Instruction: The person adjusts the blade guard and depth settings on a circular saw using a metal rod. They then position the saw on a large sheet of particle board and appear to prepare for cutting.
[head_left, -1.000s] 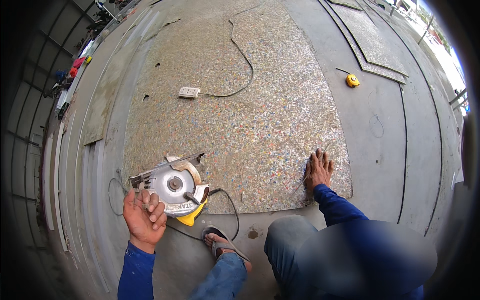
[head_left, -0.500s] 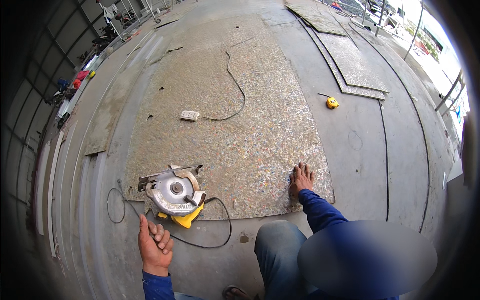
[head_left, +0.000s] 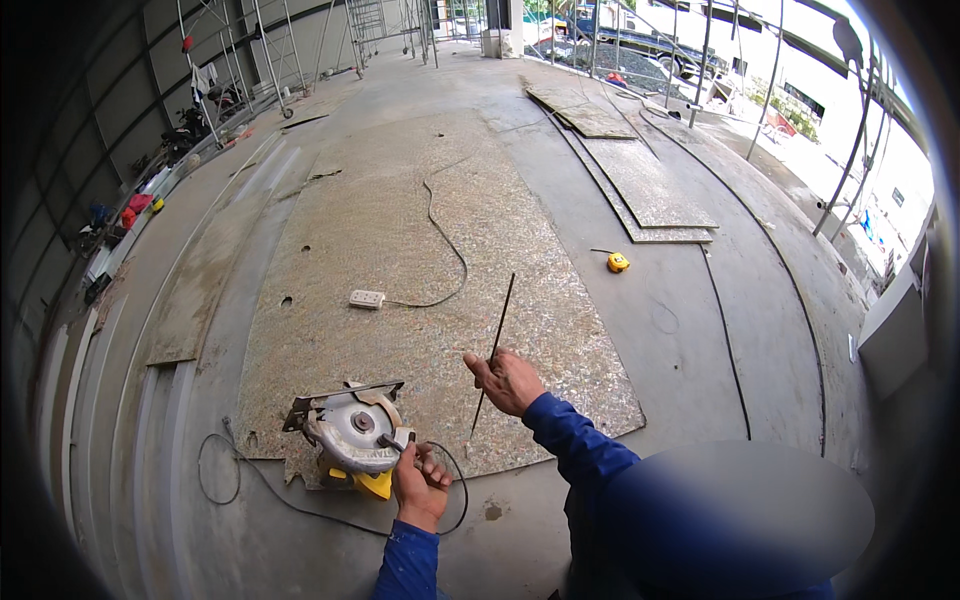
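A thin dark rod (head_left: 505, 308) slants up from my right hand (head_left: 510, 384), whose fingers are closed around its middle above the speckled board (head_left: 400, 240). Its lower end points toward the near part of the board; whether it touches is hard to tell. My left hand (head_left: 421, 485) has curled fingers beside the circular saw (head_left: 355, 430); anything inside them is hidden. The thumb overlaps the saw's small dark knob, but contact cannot be told. The saw, grey and yellow, lies on its side at the board's near left corner, its black cord looping past my left wrist.
A white socket strip (head_left: 367, 299) with its cord lies on the board. On the concrete floor to the right rests a yellow tape measure (head_left: 618, 263), with stacked speckled panels (head_left: 650, 185) beyond. Metal scaffolding (head_left: 390, 30) stands far back. Long strips (head_left: 175, 430) run along the left.
My right hand has risen off the board and moved left, now gripping the dark rod. My left hand has shifted right, close to the saw's knob. The view has tilted up.
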